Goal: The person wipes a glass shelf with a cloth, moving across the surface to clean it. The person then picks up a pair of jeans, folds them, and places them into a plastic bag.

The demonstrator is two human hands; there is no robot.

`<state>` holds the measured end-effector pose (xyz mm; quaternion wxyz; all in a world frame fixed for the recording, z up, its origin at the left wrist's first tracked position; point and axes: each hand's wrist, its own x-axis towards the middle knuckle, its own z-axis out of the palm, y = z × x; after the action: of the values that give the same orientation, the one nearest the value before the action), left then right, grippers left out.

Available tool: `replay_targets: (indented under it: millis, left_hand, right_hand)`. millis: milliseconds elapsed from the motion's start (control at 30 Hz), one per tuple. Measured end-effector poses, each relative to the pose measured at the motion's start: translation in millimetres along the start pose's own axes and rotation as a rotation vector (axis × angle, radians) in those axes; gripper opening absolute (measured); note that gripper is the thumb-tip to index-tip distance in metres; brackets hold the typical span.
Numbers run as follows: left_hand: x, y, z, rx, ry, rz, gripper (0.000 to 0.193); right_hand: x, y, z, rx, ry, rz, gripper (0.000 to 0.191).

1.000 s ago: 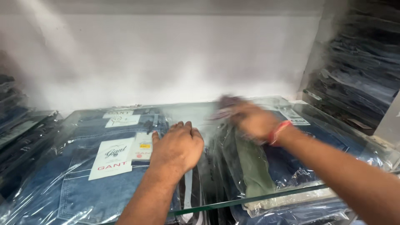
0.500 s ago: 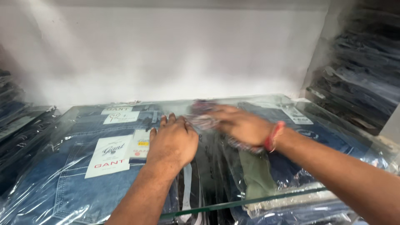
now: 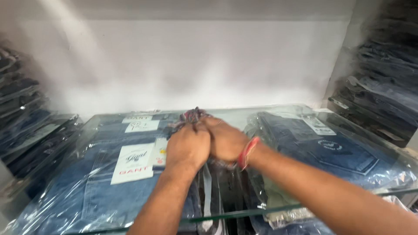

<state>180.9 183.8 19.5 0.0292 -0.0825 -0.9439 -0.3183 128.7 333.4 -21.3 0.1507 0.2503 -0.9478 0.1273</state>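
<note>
Left hand (image 3: 188, 146): fingers curled, gripping the cloth bundle (image 3: 193, 116) at 12 o'clock.
Right hand (image 3: 226, 140): pressed against the left, clutching the same bundle.
Jeans (image 3: 109, 187): bagged, at 9 o'clock on the glass shelf (image 3: 244, 212).

A crumpled dark cloth bundle (image 3: 193, 116) sits bunched between plastic-wrapped folded jeans (image 3: 130, 174).

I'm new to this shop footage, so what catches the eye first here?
Two hands, left hand and right hand, meet at centre, bunching a crumpled cloth. Left of them lies a bagged pair of light blue jeans; right, darker bagged jeans on the glass shelf.
</note>
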Motion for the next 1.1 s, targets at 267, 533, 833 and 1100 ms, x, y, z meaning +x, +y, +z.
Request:
replay_targets:
  millis: [267, 533, 833, 1100]
  left_hand:
    - [-3.7, -53.4, -47.9, 0.456, -0.129, 0.035, 0.067]
    - [21.5, -84.5, -40.8, 0.393, -0.048, 0.022, 0.067]
    - [23.7, -91.8, -41.3, 0.36, -0.038, 0.024, 0.063]
    - [23.8, -89.8, -45.9, 0.238, 0.045, 0.027, 0.053]
  right_hand:
    - [-46.1, 117.6, -64.7, -0.46, 0.314, 0.907, 0.056]
    - [19.3, -10.4, -3.7, -0.002, -0.061, 0.039, 0.052]
    - [8.6, 78.5, -41.9, -0.508, -0.053, 0.61, 0.051]
    - [27.4, -38.2, 12.3, -0.021, 0.006, -0.246, 0.057]
